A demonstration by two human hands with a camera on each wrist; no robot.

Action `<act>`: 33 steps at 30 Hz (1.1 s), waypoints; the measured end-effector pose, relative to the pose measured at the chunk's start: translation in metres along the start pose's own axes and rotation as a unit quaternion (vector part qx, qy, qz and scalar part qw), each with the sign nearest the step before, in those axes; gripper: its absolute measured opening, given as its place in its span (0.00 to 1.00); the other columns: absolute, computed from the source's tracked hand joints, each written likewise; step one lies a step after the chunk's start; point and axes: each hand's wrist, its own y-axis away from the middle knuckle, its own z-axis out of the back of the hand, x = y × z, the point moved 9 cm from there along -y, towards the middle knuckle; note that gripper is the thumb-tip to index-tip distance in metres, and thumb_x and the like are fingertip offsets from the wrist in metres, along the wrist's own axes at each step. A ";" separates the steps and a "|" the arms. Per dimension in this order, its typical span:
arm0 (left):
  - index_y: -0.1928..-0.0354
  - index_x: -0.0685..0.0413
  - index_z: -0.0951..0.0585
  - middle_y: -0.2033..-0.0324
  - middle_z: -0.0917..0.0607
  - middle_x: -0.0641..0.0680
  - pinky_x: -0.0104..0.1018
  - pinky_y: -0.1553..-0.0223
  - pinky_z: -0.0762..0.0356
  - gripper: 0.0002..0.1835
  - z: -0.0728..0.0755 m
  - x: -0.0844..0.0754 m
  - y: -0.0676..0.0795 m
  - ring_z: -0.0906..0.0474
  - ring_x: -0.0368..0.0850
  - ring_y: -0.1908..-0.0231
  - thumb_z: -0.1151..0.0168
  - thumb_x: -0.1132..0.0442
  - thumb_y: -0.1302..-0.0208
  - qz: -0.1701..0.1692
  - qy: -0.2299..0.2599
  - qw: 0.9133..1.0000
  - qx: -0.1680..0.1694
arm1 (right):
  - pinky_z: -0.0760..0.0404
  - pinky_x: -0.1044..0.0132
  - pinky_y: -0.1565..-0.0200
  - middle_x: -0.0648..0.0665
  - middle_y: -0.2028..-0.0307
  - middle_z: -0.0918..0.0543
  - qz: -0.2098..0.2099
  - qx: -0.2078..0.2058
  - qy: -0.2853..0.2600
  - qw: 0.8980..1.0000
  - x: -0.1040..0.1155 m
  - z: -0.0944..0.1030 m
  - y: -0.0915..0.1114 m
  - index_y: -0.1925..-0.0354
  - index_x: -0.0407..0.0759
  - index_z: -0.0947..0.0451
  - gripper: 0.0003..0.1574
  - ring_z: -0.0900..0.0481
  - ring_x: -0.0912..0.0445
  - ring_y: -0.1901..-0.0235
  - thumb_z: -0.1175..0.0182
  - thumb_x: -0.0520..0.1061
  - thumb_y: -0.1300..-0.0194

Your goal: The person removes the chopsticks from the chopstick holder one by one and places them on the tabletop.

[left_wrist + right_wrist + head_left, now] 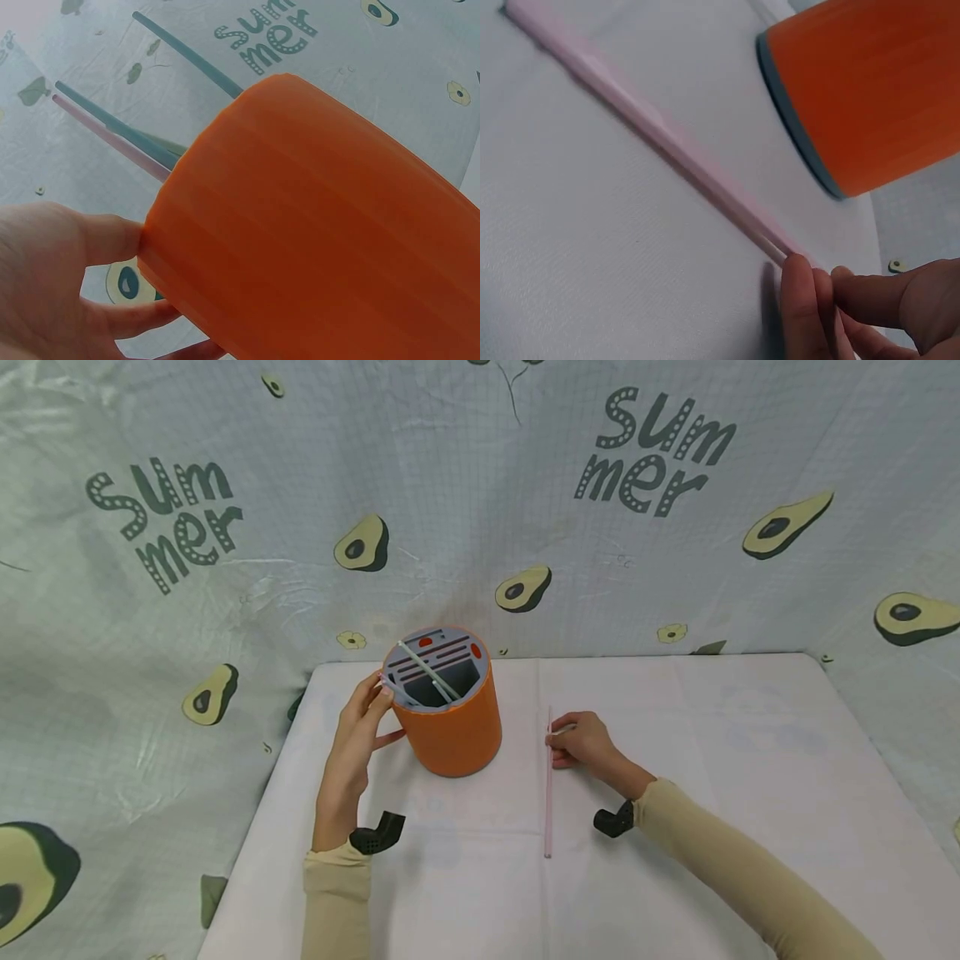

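Note:
An orange round knife block (457, 739) with a grey slotted top stands at the middle left in the head view. My left hand (356, 727) holds its left side near the rim, thumb and fingers spread against the wall in the left wrist view. Greenish straws (187, 52) and a pink straw (109, 136) stick out of its top. To the right of the block, my right hand (588, 745) pinches another pink straw (548, 810) near its far end, between thumb and fingers. This straw lies along the white table, pointing toward me; whether it touches the cloth cannot be told.
A white cloth (712, 827) covers the table. Behind and beside it hangs a pale sheet (450, 460) printed with avocados and lettering. Black wrist cameras (378, 833) sit on both wrists.

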 end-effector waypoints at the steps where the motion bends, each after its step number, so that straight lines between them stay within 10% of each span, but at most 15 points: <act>1: 0.18 0.43 0.41 0.20 0.38 0.54 0.66 0.36 0.22 0.32 0.000 0.000 0.000 0.39 0.55 0.22 0.53 0.45 0.18 -0.001 -0.001 1.000 0.000 | 0.11 0.65 0.73 0.46 0.79 0.18 0.002 -0.004 0.007 1.000 0.000 0.000 0.000 0.44 0.28 0.24 0.19 0.19 0.61 0.83 0.35 0.33 0.32; 11: 0.18 0.44 0.41 0.20 0.40 0.54 0.66 0.36 0.22 0.32 -0.002 0.000 -0.001 0.39 0.55 0.22 0.53 0.46 0.18 0.002 0.004 1.000 0.000 | 0.13 0.66 0.76 0.44 0.81 0.18 0.040 -0.043 0.085 0.995 0.002 0.001 0.001 0.50 0.32 0.24 0.17 0.19 0.59 0.84 0.30 0.35 0.34; 23: 0.18 0.44 0.43 0.20 0.39 0.53 0.64 0.35 0.22 0.33 -0.001 0.000 0.001 0.37 0.54 0.24 0.53 0.45 0.19 0.007 0.004 1.000 -0.005 | 0.12 0.65 0.75 0.46 0.80 0.19 0.043 -0.014 0.048 0.998 0.005 0.003 0.003 0.47 0.30 0.25 0.19 0.18 0.59 0.83 0.33 0.37 0.32; 33: 0.18 0.44 0.42 0.20 0.40 0.54 0.65 0.36 0.22 0.33 0.000 0.000 0.001 0.37 0.54 0.24 0.53 0.45 0.19 0.003 0.005 1.000 -0.006 | 0.09 0.64 0.61 0.30 0.50 0.15 0.112 0.029 0.006 0.993 0.030 0.003 0.010 0.36 0.31 0.27 0.27 0.13 0.52 0.63 0.35 0.41 0.27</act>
